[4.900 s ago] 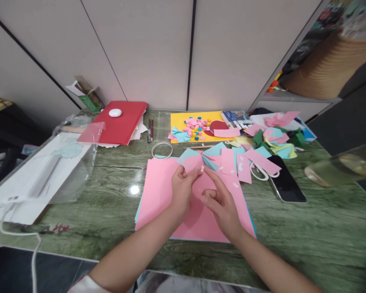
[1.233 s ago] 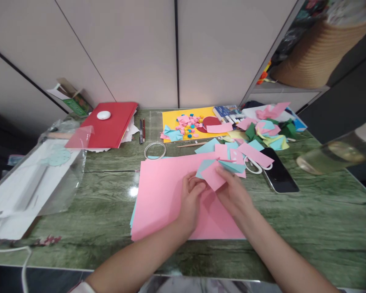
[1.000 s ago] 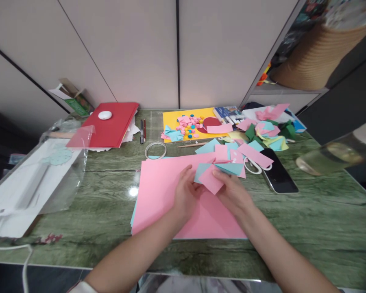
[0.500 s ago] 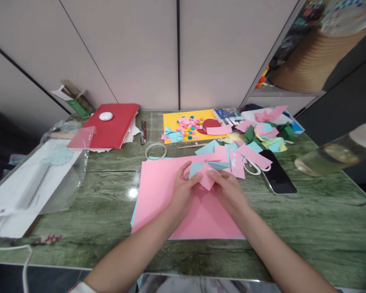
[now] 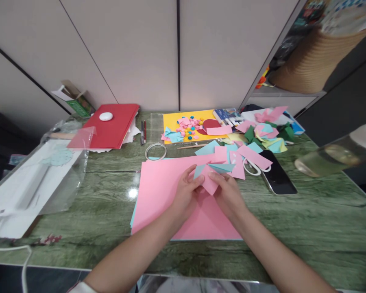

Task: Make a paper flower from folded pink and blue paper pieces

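Between my two hands is a small folded paper piece (image 5: 210, 186), pink in front with light blue flaps behind. My left hand (image 5: 185, 191) pinches its left side, thumb on the pink face. From the right, my right hand (image 5: 229, 193) grips it the same way, its thumb near the middle of the pink face. Fingers behind the paper are partly hidden. Both hands are above a stack of large pink sheets (image 5: 158, 195), with light blue edges showing beneath. Just beyond lie cut pink and blue paper pieces (image 5: 221, 153).
White-handled scissors (image 5: 252, 167) and a black phone (image 5: 279, 175) lie right of the stack. Behind are a tape roll (image 5: 155, 151), a yellow sheet (image 5: 171, 120) bearing small colourful bits, and a red folder (image 5: 110, 134). A bottle (image 5: 332, 156) stands far right; a plastic sleeve (image 5: 70, 183) lies left.
Both hands have shifted slightly right and toward me with the folded paper. A blue flap now sticks out farther to the right. Other things have stayed in place.
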`<state>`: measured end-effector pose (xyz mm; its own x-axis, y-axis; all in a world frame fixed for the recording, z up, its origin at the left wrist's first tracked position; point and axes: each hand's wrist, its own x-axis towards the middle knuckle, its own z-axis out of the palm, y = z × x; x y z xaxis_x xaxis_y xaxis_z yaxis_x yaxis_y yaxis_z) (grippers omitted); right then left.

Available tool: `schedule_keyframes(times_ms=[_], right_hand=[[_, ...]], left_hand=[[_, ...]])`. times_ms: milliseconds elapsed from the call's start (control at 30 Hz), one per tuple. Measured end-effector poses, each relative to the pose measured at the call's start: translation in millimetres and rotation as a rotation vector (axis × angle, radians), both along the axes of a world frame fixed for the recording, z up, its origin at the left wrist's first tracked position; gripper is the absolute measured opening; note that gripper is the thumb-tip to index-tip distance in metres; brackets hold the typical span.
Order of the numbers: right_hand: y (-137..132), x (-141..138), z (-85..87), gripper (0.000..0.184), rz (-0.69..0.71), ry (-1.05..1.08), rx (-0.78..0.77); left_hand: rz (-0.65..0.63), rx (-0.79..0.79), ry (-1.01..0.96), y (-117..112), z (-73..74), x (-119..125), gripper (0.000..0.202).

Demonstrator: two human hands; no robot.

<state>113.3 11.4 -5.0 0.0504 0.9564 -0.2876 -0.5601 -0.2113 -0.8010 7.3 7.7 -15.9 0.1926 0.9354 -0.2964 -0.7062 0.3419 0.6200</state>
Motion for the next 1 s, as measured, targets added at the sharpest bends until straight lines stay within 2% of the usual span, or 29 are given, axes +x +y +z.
schedule_keyframes(times_ms=[133, 300, 600, 833, 1000], right_hand=[[1, 0, 0.0, 0.017, -0.002, 0.023, 0.001], [1, -1, -2.6, 0.016, -0.056, 0.012, -0.064], [2, 2, -9.9, 0.021, 0.056, -0.096, 0.015], [1, 3, -10.7, 0.017, 0.017, -0.127, 0.076], [2, 5, -6.9, 0.018, 0.072, -0.154, 0.092]], left_hand=[[0.02, 0.053, 0.022, 0, -0.8, 1, 0.047], [-0.011, 0.033, 0.024, -2, -2.3, 4, 0.051], [0.038, 0.001, 0.022, 1, 0.2, -1, 0.052], [0.033, 0.002, 0.049, 1, -3.7, -1, 0.053], [0.027, 0.024, 0.059, 2, -0.1, -2, 0.055]])
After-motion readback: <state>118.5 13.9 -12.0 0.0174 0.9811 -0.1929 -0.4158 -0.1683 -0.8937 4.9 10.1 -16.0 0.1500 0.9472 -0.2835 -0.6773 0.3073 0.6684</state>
